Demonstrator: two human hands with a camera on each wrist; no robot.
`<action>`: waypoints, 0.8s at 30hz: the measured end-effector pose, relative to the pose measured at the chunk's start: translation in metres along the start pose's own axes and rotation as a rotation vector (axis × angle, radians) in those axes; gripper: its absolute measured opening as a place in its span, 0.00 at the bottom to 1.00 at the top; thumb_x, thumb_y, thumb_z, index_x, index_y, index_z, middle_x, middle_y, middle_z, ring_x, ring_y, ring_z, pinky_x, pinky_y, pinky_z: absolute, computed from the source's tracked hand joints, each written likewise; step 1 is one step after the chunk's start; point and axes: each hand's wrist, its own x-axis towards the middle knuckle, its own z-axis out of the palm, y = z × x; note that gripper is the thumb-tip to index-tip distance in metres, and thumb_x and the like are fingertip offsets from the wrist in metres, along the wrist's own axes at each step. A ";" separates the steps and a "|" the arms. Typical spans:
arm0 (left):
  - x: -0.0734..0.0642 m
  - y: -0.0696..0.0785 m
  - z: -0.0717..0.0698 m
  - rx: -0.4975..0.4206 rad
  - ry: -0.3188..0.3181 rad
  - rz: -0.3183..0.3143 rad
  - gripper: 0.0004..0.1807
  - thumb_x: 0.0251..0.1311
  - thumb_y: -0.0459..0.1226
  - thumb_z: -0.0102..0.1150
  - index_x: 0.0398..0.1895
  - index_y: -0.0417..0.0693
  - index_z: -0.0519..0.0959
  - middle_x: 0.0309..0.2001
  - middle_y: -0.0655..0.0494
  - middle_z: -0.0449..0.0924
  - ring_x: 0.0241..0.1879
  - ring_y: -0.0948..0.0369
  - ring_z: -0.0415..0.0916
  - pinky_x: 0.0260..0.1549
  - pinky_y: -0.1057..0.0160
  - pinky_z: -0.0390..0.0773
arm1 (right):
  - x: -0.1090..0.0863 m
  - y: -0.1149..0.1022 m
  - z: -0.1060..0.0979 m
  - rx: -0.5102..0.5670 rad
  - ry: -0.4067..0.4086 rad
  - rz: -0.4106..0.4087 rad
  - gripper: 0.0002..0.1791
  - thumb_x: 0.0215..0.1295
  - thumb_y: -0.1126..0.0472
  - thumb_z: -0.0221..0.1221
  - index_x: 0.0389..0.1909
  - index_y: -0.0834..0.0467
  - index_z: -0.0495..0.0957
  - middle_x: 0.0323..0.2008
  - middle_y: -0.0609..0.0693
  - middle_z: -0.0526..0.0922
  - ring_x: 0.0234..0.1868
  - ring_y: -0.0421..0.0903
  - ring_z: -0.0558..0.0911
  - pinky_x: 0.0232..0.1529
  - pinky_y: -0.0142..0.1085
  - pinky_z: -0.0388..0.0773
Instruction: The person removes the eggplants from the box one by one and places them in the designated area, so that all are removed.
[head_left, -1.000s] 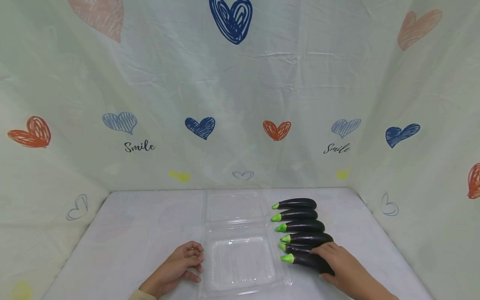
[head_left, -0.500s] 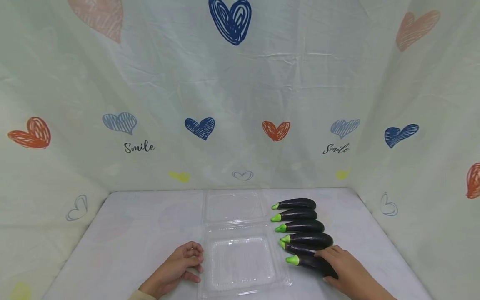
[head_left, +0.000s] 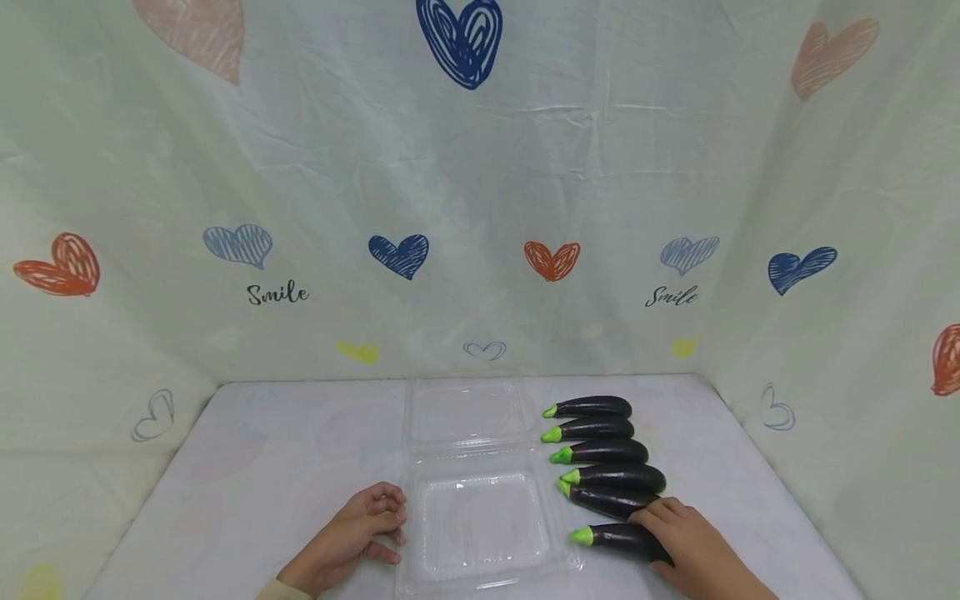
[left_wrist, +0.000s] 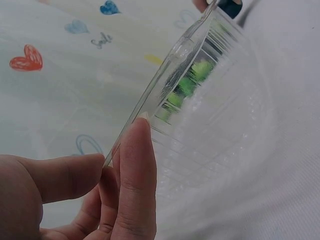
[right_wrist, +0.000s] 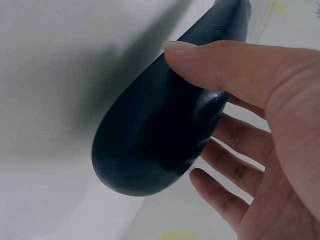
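Observation:
A clear plastic clamshell box (head_left: 483,529) lies opened out flat on the table, its lid (head_left: 468,414) on the far side. At its left edge, my left hand (head_left: 352,529) pinches the thin rim between thumb and fingers, as the left wrist view shows. My right hand (head_left: 693,546) grips the nearest eggplant (head_left: 618,537) by its rounded dark end, green stem pointing left. In the right wrist view the thumb lies on one side of this eggplant (right_wrist: 150,135) and the fingers curl on the other. A gap separates it from the other eggplants.
Several more eggplants (head_left: 621,477) lie in a column right of the box, stems facing left. The two nearest of these touch at their stems. A white cloth covers the table (head_left: 285,450), and a heart-printed curtain (head_left: 480,183) hangs along the back and sides.
My right hand has drawn the nearest eggplant slightly right and toward me, widening the gap to its neighbour. That neighbour's stem has shifted against the one behind. The left hand stays still.

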 end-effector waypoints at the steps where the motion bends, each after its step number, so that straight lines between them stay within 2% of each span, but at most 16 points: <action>1: 0.000 0.000 0.000 -0.002 -0.001 0.000 0.10 0.75 0.30 0.55 0.54 0.38 0.67 0.37 0.56 0.73 0.36 0.60 0.78 0.32 0.63 0.88 | 0.001 -0.001 0.000 -0.008 -0.008 0.002 0.29 0.44 0.58 0.84 0.49 0.52 0.83 0.46 0.44 0.83 0.50 0.52 0.81 0.53 0.53 0.84; 7: 0.000 0.000 0.001 -0.008 -0.007 0.001 0.10 0.75 0.30 0.55 0.54 0.39 0.68 0.37 0.56 0.73 0.37 0.60 0.79 0.32 0.63 0.88 | 0.004 -0.008 0.001 -0.039 -0.045 0.035 0.29 0.43 0.57 0.84 0.49 0.52 0.85 0.45 0.44 0.83 0.52 0.52 0.80 0.56 0.54 0.83; 13: -0.001 0.001 0.001 -0.006 0.000 -0.002 0.11 0.75 0.30 0.55 0.54 0.38 0.68 0.37 0.56 0.73 0.36 0.60 0.78 0.32 0.63 0.88 | 0.004 -0.010 0.001 -0.061 -0.032 0.048 0.27 0.44 0.57 0.84 0.47 0.49 0.86 0.43 0.41 0.78 0.48 0.49 0.79 0.53 0.51 0.83; 20: -0.001 0.001 0.001 -0.002 -0.001 -0.001 0.10 0.75 0.30 0.55 0.54 0.39 0.68 0.37 0.56 0.73 0.36 0.60 0.78 0.32 0.63 0.88 | 0.005 -0.010 0.004 -0.077 0.003 0.061 0.26 0.43 0.58 0.84 0.46 0.50 0.86 0.42 0.41 0.78 0.48 0.48 0.79 0.55 0.51 0.83; 24: 0.000 0.000 0.000 0.001 -0.004 0.001 0.11 0.76 0.31 0.55 0.54 0.39 0.68 0.38 0.56 0.73 0.36 0.60 0.78 0.32 0.63 0.88 | 0.007 -0.010 0.005 -0.077 -0.015 0.105 0.25 0.44 0.58 0.84 0.45 0.50 0.86 0.42 0.41 0.78 0.49 0.48 0.79 0.58 0.50 0.83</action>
